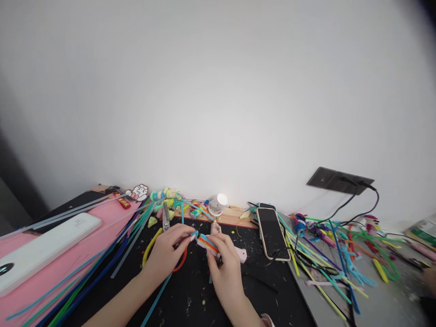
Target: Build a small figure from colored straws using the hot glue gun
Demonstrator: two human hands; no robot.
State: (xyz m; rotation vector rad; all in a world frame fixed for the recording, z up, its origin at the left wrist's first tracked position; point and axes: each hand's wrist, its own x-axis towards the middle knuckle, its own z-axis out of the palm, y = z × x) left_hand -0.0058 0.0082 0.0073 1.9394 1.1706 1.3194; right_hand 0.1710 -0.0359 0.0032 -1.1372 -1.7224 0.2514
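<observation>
My left hand (173,247) pinches the light blue end of a small fuzzy craft piece (208,244) with rainbow stripes in blue, orange and white. Around its striped body, the fingers of my right hand (226,261) are closed. A pale pink object (241,254) shows partly behind my right hand; its kind is hidden. Just beyond my left hand are scissors (165,215), blades pointing to the wall. A yellow curved piece (150,247) and a red one (182,261) show on either side of that hand. Under it runs a long blue pipe cleaner (160,293).
A phone (272,234) lies right of my hands. Loose pipe cleaners (323,268) and cables spread farther right. A paper cup (217,205) tilts near the wall. On the left are a white power bank (51,250) and a pink mat (112,220). A blurred dark shape sits at the right edge.
</observation>
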